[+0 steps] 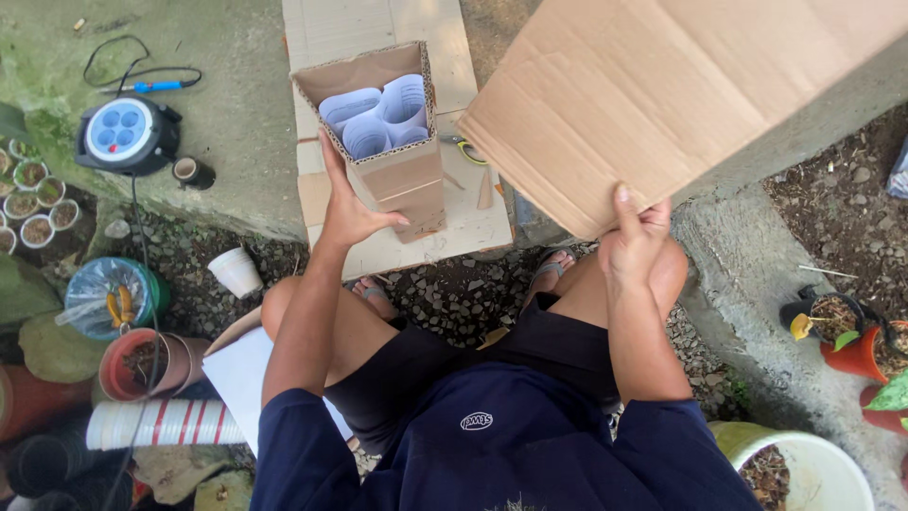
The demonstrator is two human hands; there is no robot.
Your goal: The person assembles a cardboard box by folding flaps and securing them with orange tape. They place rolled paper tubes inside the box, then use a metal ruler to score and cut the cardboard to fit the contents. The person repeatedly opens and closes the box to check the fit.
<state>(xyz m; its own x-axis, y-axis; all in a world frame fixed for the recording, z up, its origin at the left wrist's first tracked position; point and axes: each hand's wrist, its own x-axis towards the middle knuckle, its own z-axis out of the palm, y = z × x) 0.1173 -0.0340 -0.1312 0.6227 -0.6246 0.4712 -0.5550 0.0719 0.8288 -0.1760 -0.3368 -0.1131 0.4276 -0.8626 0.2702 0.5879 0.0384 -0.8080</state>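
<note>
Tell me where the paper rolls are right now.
The paper rolls stand inside the open cardboard box, upper middle of the head view, on a flat cardboard sheet; the left hand grips the box's side.

Left hand: my left hand (pixel 348 210) grips the side of the tall cardboard box (pixel 388 142).
Box: upright on a flat cardboard sheet (pixel 378 28), top open, rolled white papers (pixel 376 115) inside.
Right hand: my right hand (pixel 636 241) holds the large cardboard panel (pixel 672 85) by its lower edge, raised and tilted.

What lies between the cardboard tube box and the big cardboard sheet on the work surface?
In the head view, a tape roll and small cardboard scraps lie on the flat cardboard base between the box and sheet.
</note>
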